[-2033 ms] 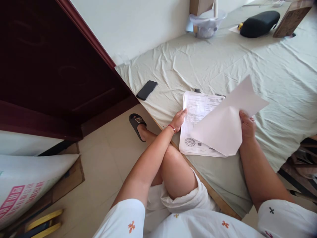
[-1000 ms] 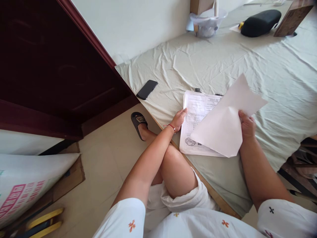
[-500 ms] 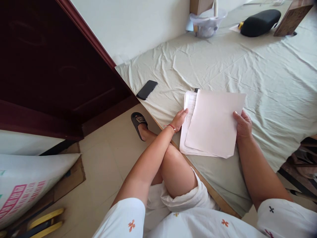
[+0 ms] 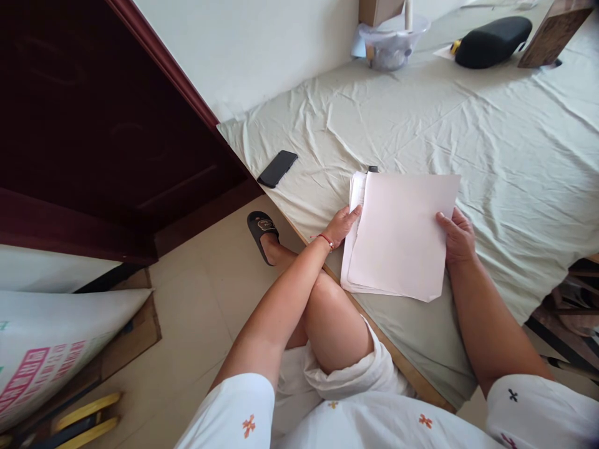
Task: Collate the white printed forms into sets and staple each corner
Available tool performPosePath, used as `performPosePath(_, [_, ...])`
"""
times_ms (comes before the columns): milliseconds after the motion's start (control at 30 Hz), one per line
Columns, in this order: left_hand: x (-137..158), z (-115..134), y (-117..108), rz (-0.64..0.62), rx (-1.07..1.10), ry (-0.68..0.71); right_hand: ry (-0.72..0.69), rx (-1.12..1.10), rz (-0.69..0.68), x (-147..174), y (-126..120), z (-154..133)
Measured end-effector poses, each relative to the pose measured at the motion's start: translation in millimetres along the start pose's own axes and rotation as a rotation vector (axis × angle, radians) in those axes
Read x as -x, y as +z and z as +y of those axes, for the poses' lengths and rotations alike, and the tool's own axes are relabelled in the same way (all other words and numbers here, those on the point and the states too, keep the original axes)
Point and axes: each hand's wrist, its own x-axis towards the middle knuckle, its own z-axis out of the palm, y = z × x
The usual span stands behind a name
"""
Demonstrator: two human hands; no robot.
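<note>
Between my hands is a stack of paper sheets [image 4: 402, 240], its top sheet blank and lying a little askew over the others. My left hand [image 4: 343, 226] grips the stack's left edge, thumb on top and fingers underneath. On the right edge, my right hand [image 4: 457, 237] pinches the sheets with its thumb on the blank face. Printed lines show on a narrow strip of the lower sheets at the left. A small black object [image 4: 372, 169] peeks out behind the top edge, mostly hidden by the paper.
A black phone [image 4: 277, 168] lies at the left edge of the cloth-covered table [image 4: 515, 156]. Farther back stand a clear plastic bowl [image 4: 392, 50], a black case [image 4: 492, 42] and a wooden board [image 4: 555, 34]. A printed sack [image 4: 56, 349] is on the floor at left.
The top sheet has shifted left and now overlaps the lower sheets more closely. My right hand has moved slightly left with it; my left thumb reaches farther over the edge.
</note>
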Motion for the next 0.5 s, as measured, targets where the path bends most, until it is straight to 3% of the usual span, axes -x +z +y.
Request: performPosePath(500, [-0.6, -4.4, -3.5, -0.047, -0.132, 0.014, 0.017, 0.009, -0.050, 6.7, 4.5, -6.6])
